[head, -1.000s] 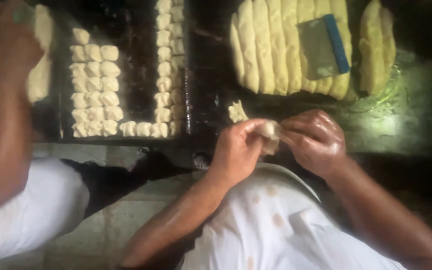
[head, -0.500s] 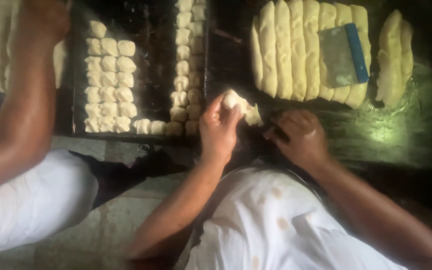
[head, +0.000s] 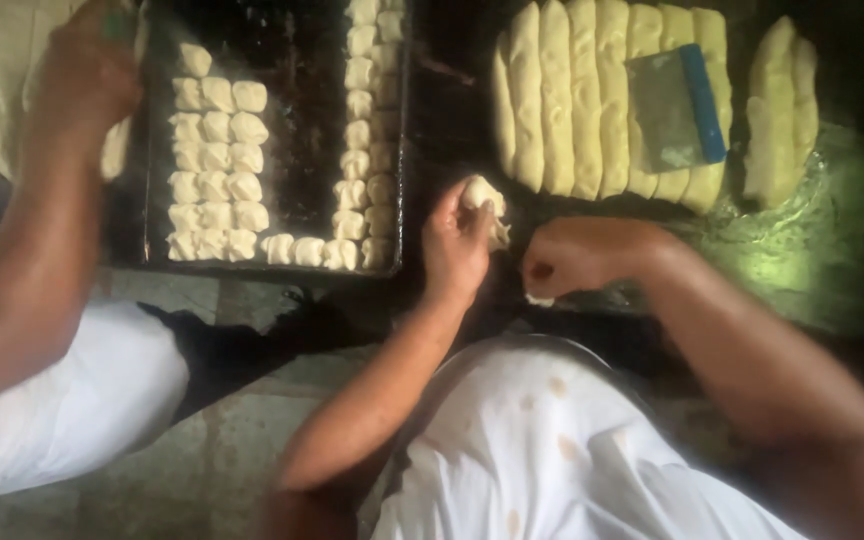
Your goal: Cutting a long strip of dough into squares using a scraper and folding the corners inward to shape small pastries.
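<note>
Fingers of left hand [head: 457, 245] around dough piece [head: 479, 190], right hand [head: 567, 258] clenched, above dark worktop [head: 452, 110].

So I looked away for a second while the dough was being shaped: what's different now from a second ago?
The hands have parted. The left hand has lifted the dough piece toward the baking tray; the right hand has drawn back, closed, a small bit of dough under it. The dough strips, the scraper and the tray's dough pieces lie as before; the other person's hand stays at the left.
</note>
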